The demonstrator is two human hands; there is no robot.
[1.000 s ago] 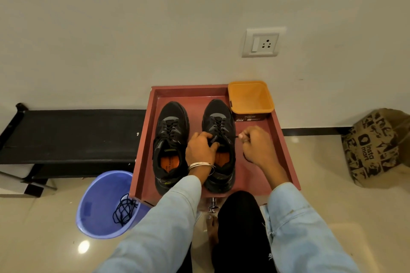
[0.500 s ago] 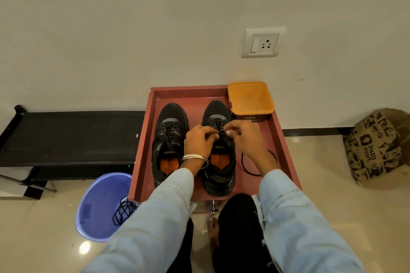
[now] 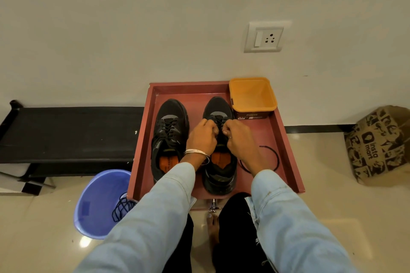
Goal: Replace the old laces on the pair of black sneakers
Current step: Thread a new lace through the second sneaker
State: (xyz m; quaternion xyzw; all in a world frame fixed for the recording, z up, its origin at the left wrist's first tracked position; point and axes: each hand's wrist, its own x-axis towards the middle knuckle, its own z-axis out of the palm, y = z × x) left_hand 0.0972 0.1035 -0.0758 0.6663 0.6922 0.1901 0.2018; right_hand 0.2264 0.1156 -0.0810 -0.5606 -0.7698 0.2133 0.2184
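Black bench [image 3: 66, 133] along the wall at far left, sitting on the floor. Blue bin [image 3: 97, 204] just off the tray's near-left corner, tangle of black laces [image 3: 122, 207] inside against its right wall.

Red tray [image 3: 288, 150] on the floor, back edge against the wall. Left sneaker [image 3: 169, 131] lies in the tray's left half, toe to the back edge, laced, orange insole showing. Right sneaker [image 3: 218, 162] sits just beside it around the tray's middle, same orientation, orange insole visible between the wrists.

Left hand [image 3: 203, 137], bangles on the wrist, is over the right sneaker's lace area, fingers curled and pinching at the lace [image 3: 269, 158] near the upper eyelets. Right hand [image 3: 238, 137] mirrors it from the other side, fingers curled in, also pinching the lace on the shoe. Hands nearly touch over the tongue. Exact eyelet can't be told; fingers cover it.

Loose end of that black lace curves in an arc on the tray floor toward the right edge, beside the right forearm.

Orange tub [image 3: 253, 97] in the tray's back-right corner, open top. Wall socket [image 3: 265, 36] above it. Printed paper bag [image 3: 379, 144] on the floor at far right, well apart from the tray.
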